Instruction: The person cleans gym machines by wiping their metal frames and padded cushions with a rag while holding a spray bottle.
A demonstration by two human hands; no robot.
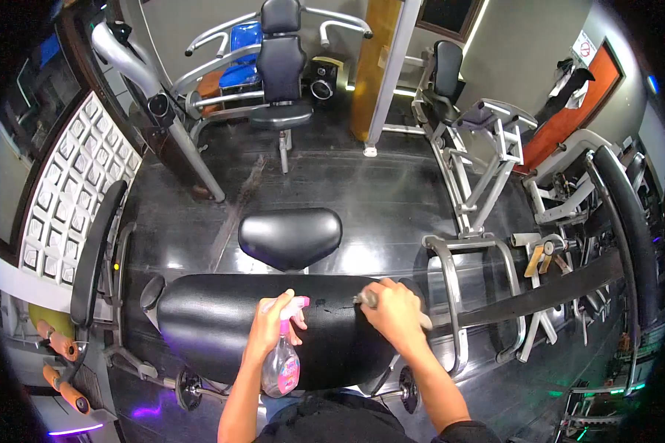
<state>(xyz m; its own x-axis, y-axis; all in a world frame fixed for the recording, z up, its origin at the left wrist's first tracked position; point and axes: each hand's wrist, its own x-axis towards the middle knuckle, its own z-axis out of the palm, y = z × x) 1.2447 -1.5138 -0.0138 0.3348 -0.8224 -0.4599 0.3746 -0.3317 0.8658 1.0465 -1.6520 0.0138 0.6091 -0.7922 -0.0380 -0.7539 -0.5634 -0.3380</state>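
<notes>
Gym floor is dark and shiny; landmark = black bench pad. Spray bottle: over the pad's near edge, around mid-length. Nozzle aims right along the pad. Bottle's long axis runs across the pad, base toward the wearer; exact tilt can't be told. Left hand: fingers curled round the neck, probably so one reaches the trigger; trigger contact hidden. Right hand: on the pad's right part, fingers bunched, pinching a greyish cloth, likely flat-handed for pressure; tips hidden. Dark wet-looking marks sit on the pad between nozzle and cloth. Smaller black pad just beyond; seated machine well past it.
</notes>
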